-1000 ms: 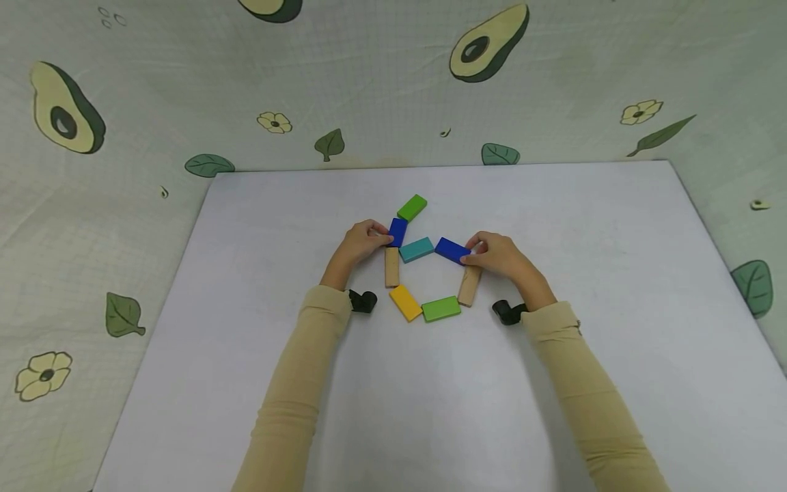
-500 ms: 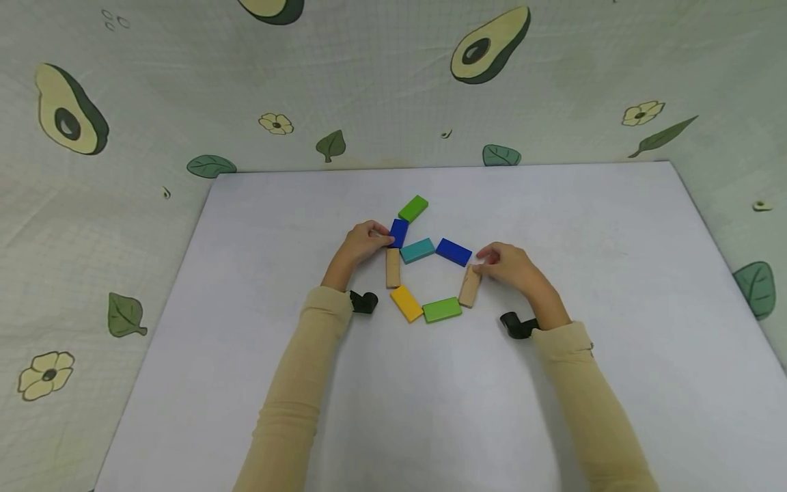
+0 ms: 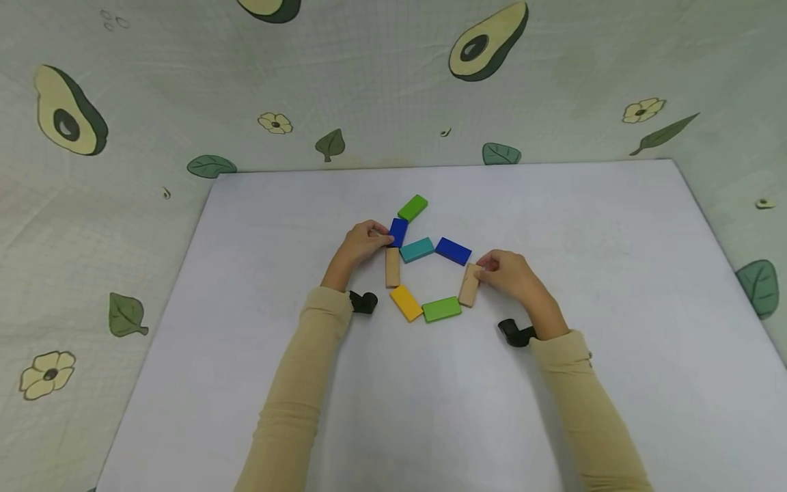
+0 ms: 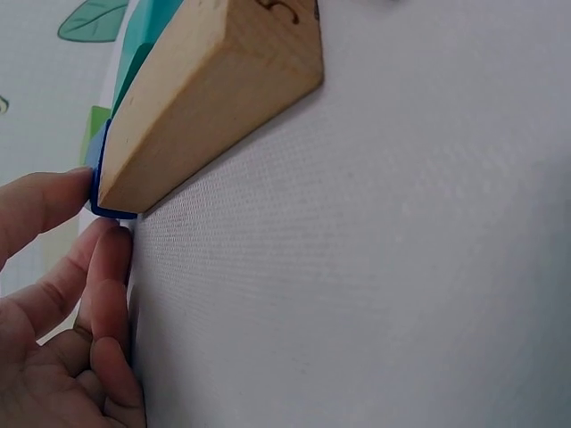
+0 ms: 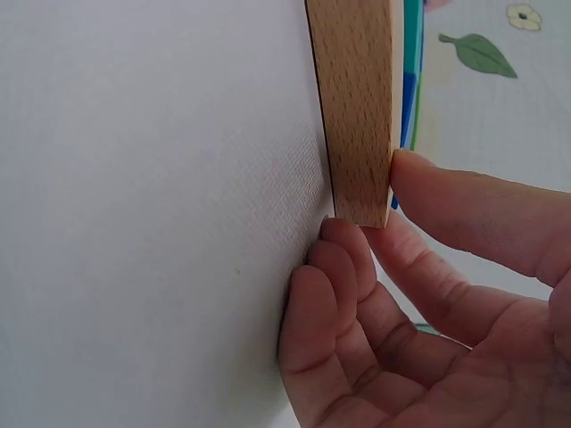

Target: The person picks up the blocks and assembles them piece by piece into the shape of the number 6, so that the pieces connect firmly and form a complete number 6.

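Flat blocks lie end to end in a ring on the white table (image 3: 424, 396). My left hand (image 3: 361, 244) pinches the left blue block (image 3: 399, 231), whose far end meets a green block (image 3: 412, 208). In the left wrist view the thumb presses that blue block (image 4: 95, 192) behind a plain wooden block (image 4: 192, 98). With thumb and fingers my right hand (image 3: 512, 275) pinches the far end of the right wooden block (image 3: 468, 287). The right wrist view shows the thumb on top of this wooden block (image 5: 357, 116) and the fingertips around its end.
Between the hands lie a teal block (image 3: 417, 250) and a second blue block (image 3: 453, 251). A yellow block (image 3: 406, 303) and a near green block (image 3: 442, 309) form the ring's front. A patterned cloth (image 3: 393, 82) hangs behind the table.
My right hand has let go of the right blue block, drawn back toward me and taken hold of the right wooden block's end. The left hand stays in place.
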`<action>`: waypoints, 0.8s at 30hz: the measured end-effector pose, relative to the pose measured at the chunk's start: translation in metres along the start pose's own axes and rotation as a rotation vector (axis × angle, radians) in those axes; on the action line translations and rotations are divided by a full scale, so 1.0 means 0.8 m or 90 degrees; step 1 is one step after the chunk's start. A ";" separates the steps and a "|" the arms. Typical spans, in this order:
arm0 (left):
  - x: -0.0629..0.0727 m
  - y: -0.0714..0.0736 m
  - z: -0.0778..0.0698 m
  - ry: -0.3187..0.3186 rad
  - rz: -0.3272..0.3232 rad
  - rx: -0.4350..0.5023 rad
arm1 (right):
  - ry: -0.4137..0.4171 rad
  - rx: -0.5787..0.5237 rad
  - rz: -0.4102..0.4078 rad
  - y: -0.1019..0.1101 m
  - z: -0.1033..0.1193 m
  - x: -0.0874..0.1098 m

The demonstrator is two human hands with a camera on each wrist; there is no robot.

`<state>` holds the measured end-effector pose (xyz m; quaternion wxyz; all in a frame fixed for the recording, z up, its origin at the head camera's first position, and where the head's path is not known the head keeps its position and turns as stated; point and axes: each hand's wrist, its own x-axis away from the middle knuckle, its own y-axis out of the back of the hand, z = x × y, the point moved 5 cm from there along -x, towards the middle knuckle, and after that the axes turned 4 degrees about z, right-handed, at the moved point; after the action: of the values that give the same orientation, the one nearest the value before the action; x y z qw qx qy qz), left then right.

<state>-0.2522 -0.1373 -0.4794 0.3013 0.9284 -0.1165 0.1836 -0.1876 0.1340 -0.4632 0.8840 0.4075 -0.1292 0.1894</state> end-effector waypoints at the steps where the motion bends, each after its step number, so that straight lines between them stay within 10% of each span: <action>1: 0.001 0.001 0.000 0.000 0.000 0.000 | 0.000 0.001 -0.001 0.000 0.001 0.000; 24: 0.012 0.003 0.015 -0.034 -0.016 0.007 | 0.019 -0.009 0.016 -0.007 0.006 0.004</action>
<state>-0.2411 -0.1478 -0.4832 0.2954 0.9360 -0.1117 0.1558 -0.1831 0.1276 -0.4626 0.8861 0.3968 -0.1225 0.2057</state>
